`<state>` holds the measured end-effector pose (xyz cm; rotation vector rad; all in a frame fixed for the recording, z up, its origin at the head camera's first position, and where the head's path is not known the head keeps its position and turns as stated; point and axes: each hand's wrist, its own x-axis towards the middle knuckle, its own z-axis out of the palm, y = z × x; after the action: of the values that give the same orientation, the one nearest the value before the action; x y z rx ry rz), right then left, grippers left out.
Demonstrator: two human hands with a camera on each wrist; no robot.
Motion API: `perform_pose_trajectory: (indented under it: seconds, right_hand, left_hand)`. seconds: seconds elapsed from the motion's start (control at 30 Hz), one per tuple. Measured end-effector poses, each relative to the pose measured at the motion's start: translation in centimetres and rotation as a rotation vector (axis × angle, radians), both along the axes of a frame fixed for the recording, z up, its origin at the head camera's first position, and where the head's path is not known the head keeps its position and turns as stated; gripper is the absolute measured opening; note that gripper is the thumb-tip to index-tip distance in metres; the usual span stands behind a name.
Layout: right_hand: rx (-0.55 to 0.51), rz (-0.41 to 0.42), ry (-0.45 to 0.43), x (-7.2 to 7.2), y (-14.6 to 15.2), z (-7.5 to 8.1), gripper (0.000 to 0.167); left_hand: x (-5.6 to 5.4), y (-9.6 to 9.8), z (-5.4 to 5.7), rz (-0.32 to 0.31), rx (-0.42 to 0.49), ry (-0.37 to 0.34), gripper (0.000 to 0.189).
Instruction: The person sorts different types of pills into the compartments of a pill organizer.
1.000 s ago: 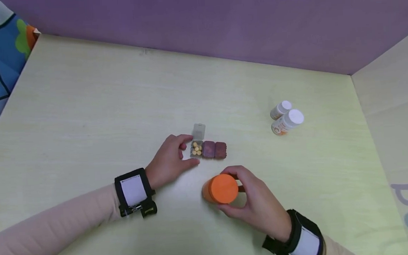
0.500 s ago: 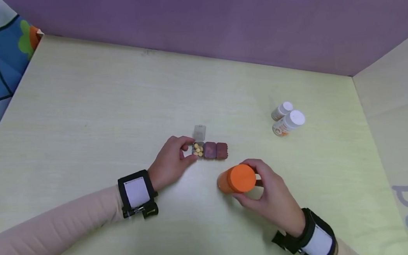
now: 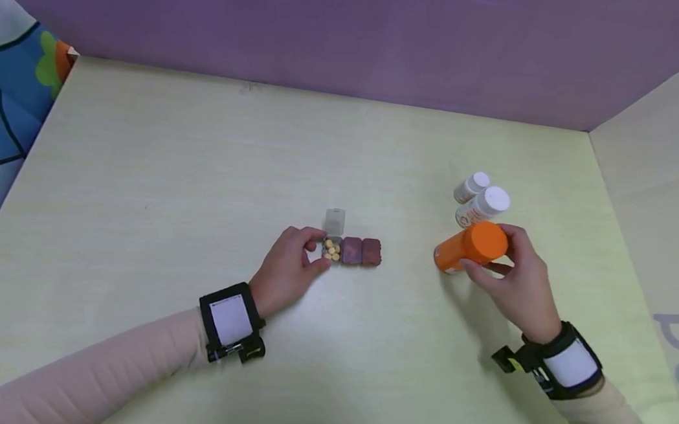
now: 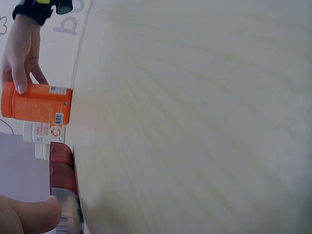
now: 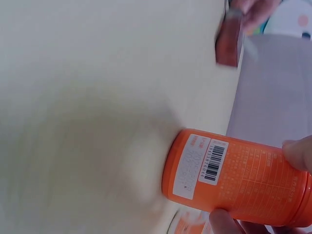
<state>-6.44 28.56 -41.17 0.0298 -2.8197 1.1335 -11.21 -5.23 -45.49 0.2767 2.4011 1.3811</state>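
Observation:
A small pill box (image 3: pixel 351 251) lies mid-table; its two right compartments have dark reddish-purple lids, both down. The left compartment's clear lid (image 3: pixel 335 221) is flipped back, and several pale yellow tablets (image 3: pixel 331 249) fill it. My left hand (image 3: pixel 284 267) pinches this end between thumb and forefinger. With fingers and thumb around its capped end, my right hand (image 3: pixel 522 285) grips an orange bottle (image 3: pixel 458 251), tilted in the head view. In the right wrist view a barcode label (image 5: pixel 212 162) shows near the bottle's base. Whether that base touches the table I cannot tell.
Two white bottles stand just beyond the orange one, a larger bottle (image 3: pixel 482 206) and a smaller bottle (image 3: pixel 471 187). A purple panel (image 3: pixel 352 42) rises along the far edge of the pale table (image 3: pixel 156 171). At the right is a white panel (image 3: pixel 658 173).
My right hand has carried the orange bottle right and away from me, close to the white bottles. My left fingers have closed in on the pill box, which stays about where it was.

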Motion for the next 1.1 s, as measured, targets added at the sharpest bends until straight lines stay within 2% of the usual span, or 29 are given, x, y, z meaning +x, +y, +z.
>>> perform_pose_trajectory:
  seconds: [0.13,0.27,0.6,0.7,0.8,0.87,0.97,1.03,1.1]
  right_hand:
    - [0.011,-0.09,-0.019,-0.6,1.3,0.0,0.065]
    - [0.008,-0.143,-0.031,-1.0,2.0,0.2,0.064]
    - [-0.007,-0.151,-0.034,-1.5,2.2,0.2,0.065]
    - [0.01,-0.153,-0.034,-1.5,2.1,0.5,0.073]
    - [0.018,-0.174,0.068,-1.2,1.8,0.9,0.089]
    - [0.013,-0.173,0.219,-1.1,1.3,1.3,0.096]
    - [-0.02,-0.127,0.453,-1.2,-0.1,2.0,0.092]
    - [-0.044,-0.066,0.525,-1.4,-1.4,2.5,0.092]
    - [-0.073,0.011,0.516,-1.6,-2.9,2.8,0.091]
  left_hand:
    - [0.1,0.0,0.0,-0.003,0.002,-0.005,0.047]
    - [0.1,-0.1,0.0,-0.004,-0.001,-0.004,0.047]
    - [0.1,-0.3,0.1,-0.001,-0.009,-0.001,0.048]
    - [0.1,-0.3,0.1,0.001,-0.011,-0.005,0.048]
    - [0.1,-0.2,0.1,-0.004,-0.01,-0.002,0.048]
    - [0.0,-0.1,0.1,-0.007,-0.01,0.003,0.048]
    - [-0.1,-0.1,0.1,-0.01,-0.012,0.004,0.048]
    - [-0.1,-0.2,0.2,-0.009,-0.017,0.002,0.048]
    - [-0.2,-0.2,0.1,-0.009,-0.021,-0.003,0.048]
